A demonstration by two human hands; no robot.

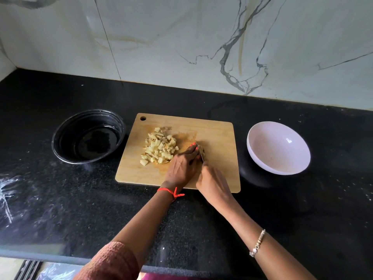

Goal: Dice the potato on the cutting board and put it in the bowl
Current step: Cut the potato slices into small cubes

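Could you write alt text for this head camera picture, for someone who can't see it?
Two hands work at a wooden cutting board on a black counter: the left hand steadies something by a pile of diced potato, the right hand holds a knife. A black bowl sits left of the board, an empty white bowl right.

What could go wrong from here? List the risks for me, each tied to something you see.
1. The left hand has its fingertips right against the knife blade, so a slip might nick them.
2. The diced potato pile reaches toward the cutting board left side; a careless sweep could push cubes onto the counter.
3. The white bowl appears tilted, so it may rock when filled.
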